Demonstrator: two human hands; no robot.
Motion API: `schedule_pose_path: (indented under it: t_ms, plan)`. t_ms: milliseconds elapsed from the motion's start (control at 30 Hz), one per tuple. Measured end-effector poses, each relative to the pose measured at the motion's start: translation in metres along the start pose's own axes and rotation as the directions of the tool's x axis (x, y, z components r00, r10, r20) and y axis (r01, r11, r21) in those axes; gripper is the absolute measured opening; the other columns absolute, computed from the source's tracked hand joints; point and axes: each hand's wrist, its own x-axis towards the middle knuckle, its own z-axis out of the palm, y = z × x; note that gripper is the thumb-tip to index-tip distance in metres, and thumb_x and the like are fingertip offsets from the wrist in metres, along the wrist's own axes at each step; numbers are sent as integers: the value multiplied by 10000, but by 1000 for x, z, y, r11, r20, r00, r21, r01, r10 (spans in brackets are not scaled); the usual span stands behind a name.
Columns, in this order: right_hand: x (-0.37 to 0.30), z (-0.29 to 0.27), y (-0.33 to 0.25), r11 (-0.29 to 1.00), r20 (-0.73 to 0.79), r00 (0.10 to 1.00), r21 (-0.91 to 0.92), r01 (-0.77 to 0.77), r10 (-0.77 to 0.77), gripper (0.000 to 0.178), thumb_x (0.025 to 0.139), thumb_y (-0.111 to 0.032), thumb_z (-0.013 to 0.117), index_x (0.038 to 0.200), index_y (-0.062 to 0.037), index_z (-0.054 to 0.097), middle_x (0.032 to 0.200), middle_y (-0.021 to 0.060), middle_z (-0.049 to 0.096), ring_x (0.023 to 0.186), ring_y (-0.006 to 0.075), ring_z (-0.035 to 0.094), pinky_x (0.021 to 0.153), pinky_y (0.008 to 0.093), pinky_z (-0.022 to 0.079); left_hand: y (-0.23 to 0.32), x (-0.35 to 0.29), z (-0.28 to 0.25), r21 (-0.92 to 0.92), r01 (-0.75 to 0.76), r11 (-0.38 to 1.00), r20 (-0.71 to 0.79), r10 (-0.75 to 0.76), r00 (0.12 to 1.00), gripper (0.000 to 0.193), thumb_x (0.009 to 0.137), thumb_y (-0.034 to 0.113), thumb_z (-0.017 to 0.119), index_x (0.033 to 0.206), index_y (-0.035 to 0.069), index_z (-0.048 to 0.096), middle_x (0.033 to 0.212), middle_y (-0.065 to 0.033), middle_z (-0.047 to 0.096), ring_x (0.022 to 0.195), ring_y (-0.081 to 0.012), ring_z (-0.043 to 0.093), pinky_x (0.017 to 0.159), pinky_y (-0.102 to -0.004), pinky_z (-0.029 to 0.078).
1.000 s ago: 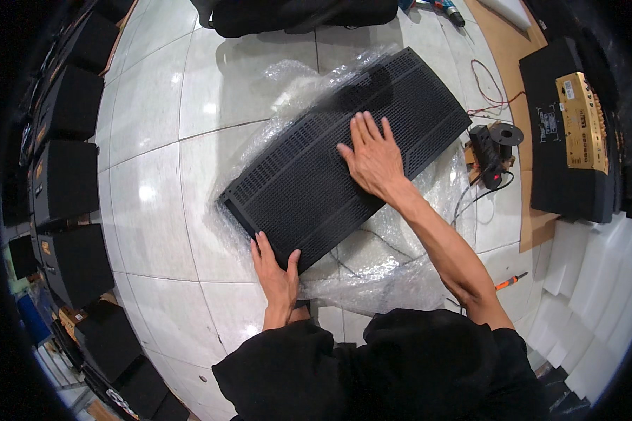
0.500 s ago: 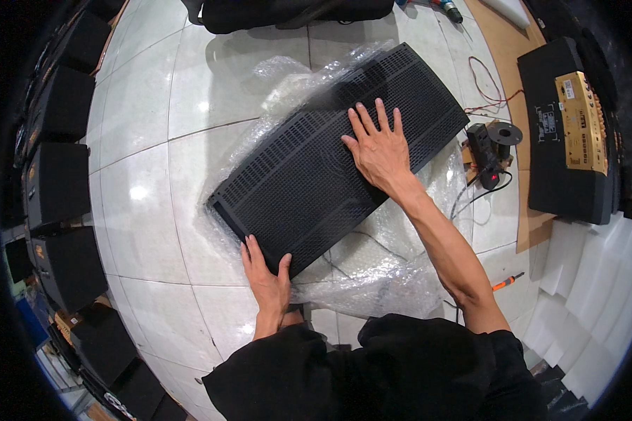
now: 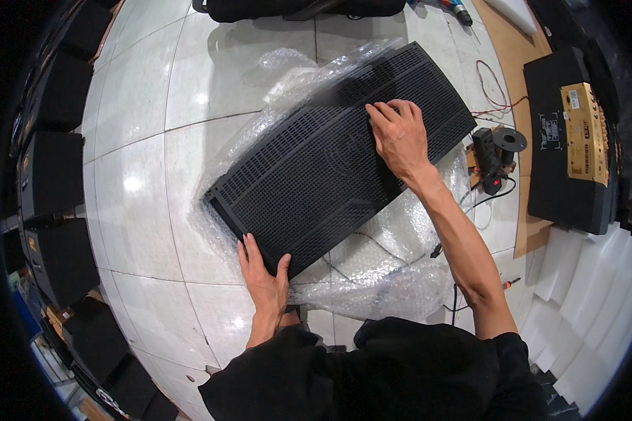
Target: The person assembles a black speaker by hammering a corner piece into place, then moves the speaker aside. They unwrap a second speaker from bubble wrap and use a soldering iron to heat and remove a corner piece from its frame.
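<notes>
A long black perforated metal cover (image 3: 309, 189), with slotted rows along its far edge, lies slantwise on clear bubble wrap (image 3: 365, 302) on the floor. At its near left corner rests my left hand (image 3: 263, 277), open, fingers stretched over the end and thumb apart on the near edge. My right hand (image 3: 402, 140) is on the right half of the cover, its fingers bent and drawn together with the tips at the mesh. Whatever may be between those fingertips is hidden.
Black boxes (image 3: 56, 175) line the left side. To the right stand a power strip (image 3: 484, 151), a dark spool (image 3: 510, 139) and a black cabinet with a gold panel (image 3: 584, 133). White foam sheets (image 3: 590, 302), a soldering iron (image 3: 511, 283), a drill (image 3: 462, 14) and a black bag (image 3: 302, 8) lie around.
My right hand has gone from flat with spread fingers to curled fingers, slightly further right on the cover. My left hand stays at the corner. The view has shifted slightly.
</notes>
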Motion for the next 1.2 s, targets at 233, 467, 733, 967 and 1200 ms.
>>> schedule_pose_path:
  t_ms: [233, 467, 733, 967, 1200]
  plan:
    - [0, 6, 6, 992, 105, 989, -65, 107, -100, 381, 813, -27, 531, 1176, -85, 631, 1127, 83, 558, 1061, 241, 516, 960, 412, 381, 3, 1, -1, -17, 39, 999, 12, -39, 999, 785, 826, 218, 705, 1429, -51, 279, 1440, -285, 327, 1360, -446, 255, 1103, -482, 253]
    - [-1, 3, 13, 964, 174, 953, -56, 260, -247, 403, 822, -21, 518, 1208, -92, 609, 1175, 84, 545, 1109, 236, 509, 1011, 424, 361, 3, 2, 0, 3, 63, 998, 17, -63, 998, 784, 820, 198, 706, 1430, -49, 279, 1433, -293, 332, 1360, -448, 256, 1105, -480, 248]
    - [13, 5, 23, 872, 84, 994, 479, -103, 71, 216, 792, -159, 694, 945, -7, 689, 886, 114, 657, 878, 264, 599, 822, 386, 450, 2, 3, 2, 30, 80, 996, 28, -81, 996, 800, 792, 148, 723, 1433, -38, 283, 1424, -293, 346, 1354, -450, 270, 1100, -480, 261]
    - [45, 11, 24, 778, 365, 876, 429, -460, 316, 331, 688, -247, 802, 791, 43, 679, 681, 177, 646, 668, 265, 640, 642, 376, 499, -1, 2, 3, 32, 97, 995, 30, -98, 995, 800, 771, 115, 729, 1432, -23, 302, 1426, -294, 338, 1354, -448, 274, 1097, -479, 266]
    - [57, 10, 23, 737, 416, 821, 393, -549, 390, 265, 686, -175, 774, 799, 48, 685, 678, 186, 658, 677, 292, 675, 658, 370, 521, -4, 1, 5, 70, 133, 989, 22, -134, 991, 764, 837, 273, 688, 1449, 21, 305, 1468, -269, 287, 1349, -433, 301, 1107, -477, 254]
